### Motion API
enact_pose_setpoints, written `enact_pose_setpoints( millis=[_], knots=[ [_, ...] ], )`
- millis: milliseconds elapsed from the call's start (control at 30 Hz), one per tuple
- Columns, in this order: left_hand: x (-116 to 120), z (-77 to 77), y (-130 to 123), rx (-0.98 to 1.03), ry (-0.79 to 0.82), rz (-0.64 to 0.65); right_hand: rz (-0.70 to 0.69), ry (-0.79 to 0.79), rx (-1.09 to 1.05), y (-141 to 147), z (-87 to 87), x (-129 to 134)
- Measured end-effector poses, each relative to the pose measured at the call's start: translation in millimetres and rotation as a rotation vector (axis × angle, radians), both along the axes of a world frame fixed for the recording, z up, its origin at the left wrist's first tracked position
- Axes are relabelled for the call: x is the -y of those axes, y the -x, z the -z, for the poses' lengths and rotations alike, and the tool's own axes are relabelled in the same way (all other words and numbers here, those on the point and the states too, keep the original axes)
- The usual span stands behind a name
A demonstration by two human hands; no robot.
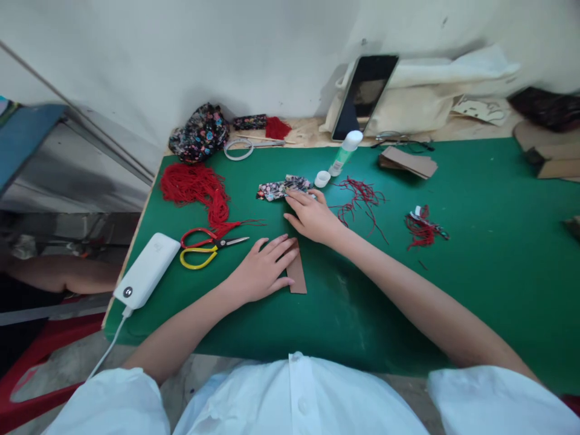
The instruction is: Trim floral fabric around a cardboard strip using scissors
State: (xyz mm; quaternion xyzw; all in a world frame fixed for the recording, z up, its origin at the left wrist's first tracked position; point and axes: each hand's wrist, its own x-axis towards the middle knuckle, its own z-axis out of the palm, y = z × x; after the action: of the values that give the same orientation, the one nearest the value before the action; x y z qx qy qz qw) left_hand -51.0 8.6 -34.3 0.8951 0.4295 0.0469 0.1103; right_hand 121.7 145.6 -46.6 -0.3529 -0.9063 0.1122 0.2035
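Observation:
My left hand lies with its fingers spread over a strip of brown cardboard on the green table. Farther off, my right hand rests its stretched fingertips on dark floral fabric pieces, thumb held apart. The fingers partly cover the fabric. Just beyond that hand stand a glue stick and its white cap. To the left of my left hand are scissors with one red and one yellow handle, blades apart. A bundle of red threads lies behind the scissors.
A white power bank with a cable lies at the left edge. Loose red thread scraps and a small pile of scraps are on the right. Behind them are stacked cardboard pieces, glasses and a leaning phone.

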Motion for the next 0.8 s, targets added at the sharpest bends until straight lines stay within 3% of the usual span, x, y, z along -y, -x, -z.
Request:
enact_pose_setpoints(
  millis=[133,267,367,467,533,600,800],
  knots=[
    [-4,-2.5,4,0.175,-0.077,-0.090,-0.041,0.195,-0.415,-9,-29.9,27],
    [-5,-8.7,10,0.528,-0.043,-0.222,0.073,0.744,-0.839,-22,-58.0,69],
    [-5,-7.8,7,0.907,0.261,-0.225,0.095,1.117,-1.001,-28,-55.6,87],
    [-7,0.6,2,1.240,0.651,-0.254,0.079,1.321,-1.053,-32,-37.4,92],
    [-10,6.9,0,1.340,0.746,-0.337,0.082,1.346,-1.041,-34,-24.6,92],
    [-12,10.5,0,1.378,0.727,-0.415,0.080,1.289,-0.998,-35,-15.5,91],
    [-15,6.5,4,1.362,0.717,-0.466,0.128,0.815,-0.718,-35,-10.8,94]
  ],
)
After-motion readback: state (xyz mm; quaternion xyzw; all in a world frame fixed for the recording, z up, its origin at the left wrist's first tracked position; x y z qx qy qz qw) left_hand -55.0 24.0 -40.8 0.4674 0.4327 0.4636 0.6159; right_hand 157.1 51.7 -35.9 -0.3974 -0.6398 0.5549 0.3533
